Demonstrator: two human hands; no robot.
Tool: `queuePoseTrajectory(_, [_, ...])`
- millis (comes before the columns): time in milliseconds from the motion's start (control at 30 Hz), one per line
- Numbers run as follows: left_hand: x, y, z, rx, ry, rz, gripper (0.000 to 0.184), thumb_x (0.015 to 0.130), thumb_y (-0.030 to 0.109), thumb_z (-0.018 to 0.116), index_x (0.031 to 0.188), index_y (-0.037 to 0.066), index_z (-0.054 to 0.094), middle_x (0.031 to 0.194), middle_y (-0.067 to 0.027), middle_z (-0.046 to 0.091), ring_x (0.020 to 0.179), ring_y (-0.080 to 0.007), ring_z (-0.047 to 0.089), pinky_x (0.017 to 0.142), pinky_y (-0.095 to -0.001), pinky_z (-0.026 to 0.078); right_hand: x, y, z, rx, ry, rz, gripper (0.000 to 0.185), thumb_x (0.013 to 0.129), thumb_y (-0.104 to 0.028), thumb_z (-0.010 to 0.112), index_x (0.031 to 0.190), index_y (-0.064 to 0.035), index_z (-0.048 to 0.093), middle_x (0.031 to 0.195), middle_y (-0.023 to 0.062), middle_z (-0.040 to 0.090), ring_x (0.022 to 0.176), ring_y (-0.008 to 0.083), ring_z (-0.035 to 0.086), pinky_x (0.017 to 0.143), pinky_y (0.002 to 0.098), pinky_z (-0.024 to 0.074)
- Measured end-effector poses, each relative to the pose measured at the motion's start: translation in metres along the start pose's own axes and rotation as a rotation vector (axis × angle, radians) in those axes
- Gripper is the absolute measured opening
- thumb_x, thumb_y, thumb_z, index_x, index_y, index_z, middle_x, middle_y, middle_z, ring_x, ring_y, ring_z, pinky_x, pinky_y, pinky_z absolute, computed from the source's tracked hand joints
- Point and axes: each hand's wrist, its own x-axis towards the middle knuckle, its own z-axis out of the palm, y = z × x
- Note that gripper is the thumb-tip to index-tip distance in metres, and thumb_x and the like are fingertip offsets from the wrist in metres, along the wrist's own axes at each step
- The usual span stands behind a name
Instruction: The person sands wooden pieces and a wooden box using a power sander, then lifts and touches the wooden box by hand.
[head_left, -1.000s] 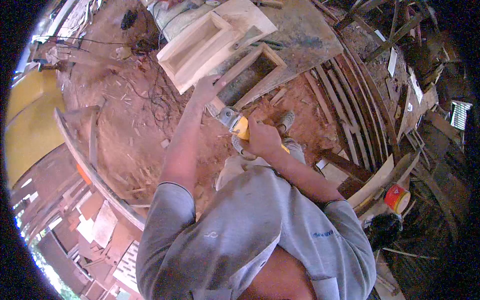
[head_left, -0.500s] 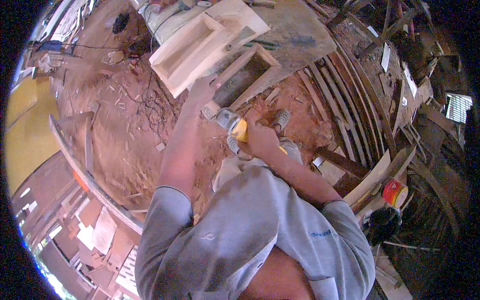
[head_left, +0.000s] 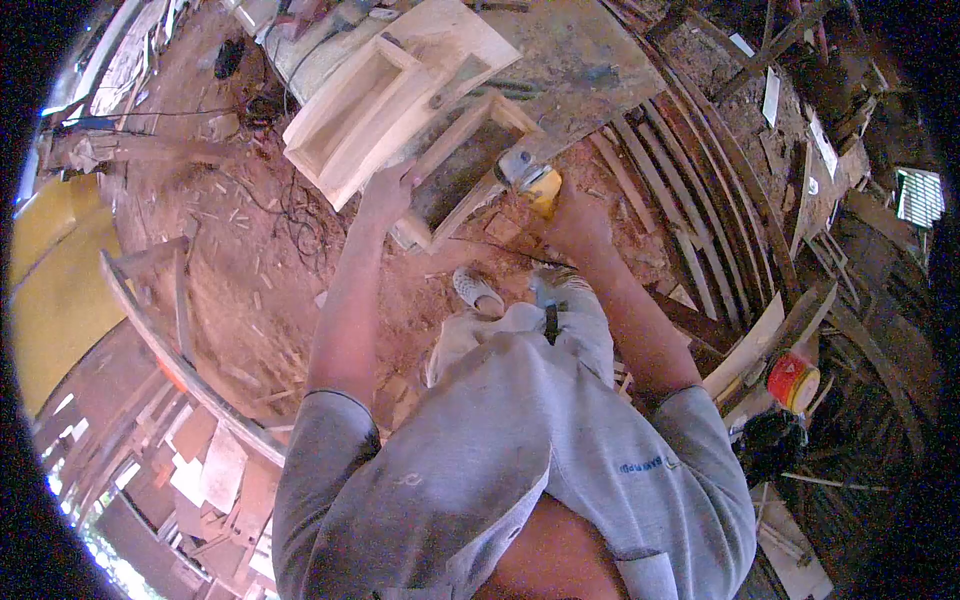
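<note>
Yellow power tool (head_left: 542, 190), gripped in the curled fingers of my right hand (head_left: 580, 225), sits at the right-hand rail of a wooden frame (head_left: 466, 136) by the tabletop (head_left: 590, 65) edge. My left hand (head_left: 388, 195) is at the frame's left side, near a paler panel (head_left: 420, 100); I cannot tell whether its fingers pinch.

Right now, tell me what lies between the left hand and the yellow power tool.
In the head view, the open wooden frame lies between left hand and yellow power tool.
</note>
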Motion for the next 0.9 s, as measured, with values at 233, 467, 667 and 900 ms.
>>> queuePoseTrajectory(233, [0.004,-0.002,0.007,-0.013,-0.004,-0.013,0.042,0.103,0.031,0.061,0.141,0.014,0.064,0.124,-0.0272,0.069,0.119,-0.0457,0.065,0.105,-0.0499,0.049,0.074,0.050,-0.001,0.134,0.224,-0.006,0.083,0.078,-0.047,0.080,0.140,-0.0005,0.049,0.113,0.0268,0.072,0.106,0.0443,0.070,0.089,0.0526,0.0571])
queuePoseTrajectory(467, [0.008,-0.006,0.021,-0.096,0.003,0.020,0.055,0.100,0.036,0.065,0.148,0.011,0.055,0.133,-0.0275,0.064,0.127,-0.0439,0.060,0.109,-0.0498,0.046,0.082,0.059,-0.037,0.222,0.155,0.192,0.085,0.079,-0.052,0.080,0.137,0.0028,0.052,0.123,0.0277,0.070,0.116,0.0445,0.067,0.096,0.0495,0.0548])
queuePoseTrajectory(667, [-0.011,0.105,0.040,0.299,0.253,0.055,0.113,0.083,0.053,0.080,0.160,-0.005,0.022,0.158,-0.0288,0.037,0.146,-0.0463,0.036,0.122,-0.0545,0.031,0.053,0.087,-0.032,0.274,0.219,0.203,0.080,0.079,-0.051,0.080,0.135,0.0007,0.055,0.123,0.0280,0.070,0.117,0.0447,0.066,0.098,0.0506,0.0534])
queuePoseTrajectory(900, [-0.018,0.085,0.019,0.345,0.148,0.233,0.129,0.072,0.044,0.089,0.162,-0.005,0.011,0.159,-0.0276,0.033,0.149,-0.0428,0.033,0.126,-0.0552,0.023,0.007,0.073,-0.048,0.322,0.219,0.109,0.079,0.080,-0.046,0.080,0.140,-0.0025,0.055,0.117,0.0254,0.072,0.110,0.0437,0.069,0.092,0.0499,0.0562])
